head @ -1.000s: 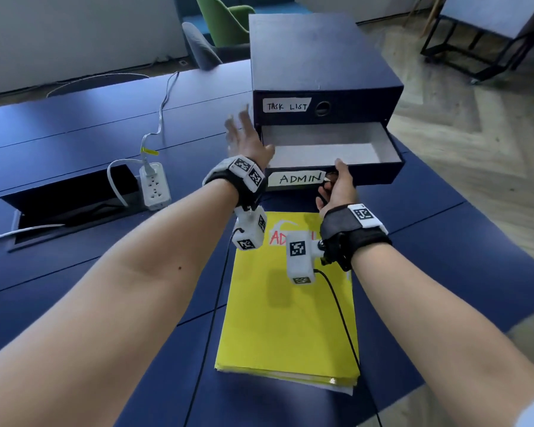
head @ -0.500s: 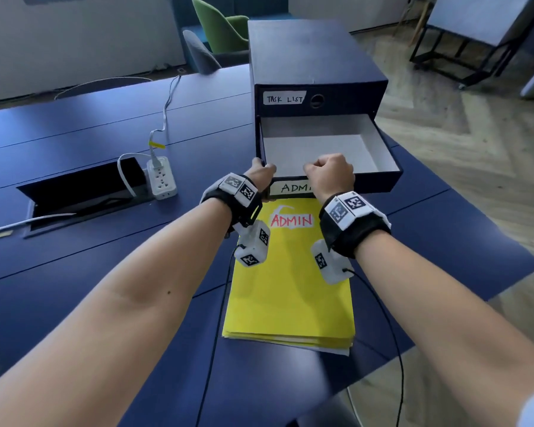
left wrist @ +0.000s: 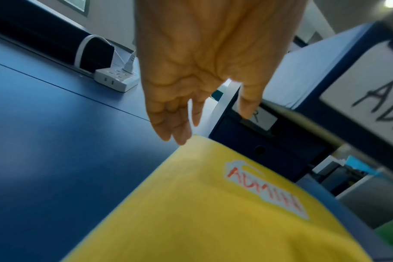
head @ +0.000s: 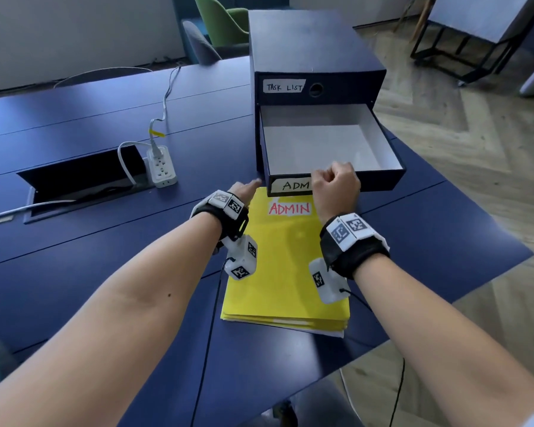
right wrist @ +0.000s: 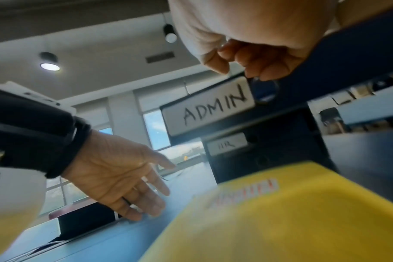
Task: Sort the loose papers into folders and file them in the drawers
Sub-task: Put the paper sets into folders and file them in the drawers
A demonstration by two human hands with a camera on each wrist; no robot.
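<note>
Bare arms w/ black wrist straps (head: 356, 254), white tagged cam blocks (head: 242, 257).

A smooth, matt blue laminate is seen on the table (head: 74, 266). The drawer unit (head: 309, 50) is covered in matt navy board, and the open drawer (head: 321, 140) is lined in plain white card. Its labels are of white paper. The yellow folder (head: 284, 272) is made of matt card. Glossy white plastic forms the power strip (head: 162, 166). The floor (head: 481, 155) is laid in wood.

Yellow ADMIN folder (head: 285, 266) flat before open, empty ADMIN drawer (head: 324, 140).
</note>
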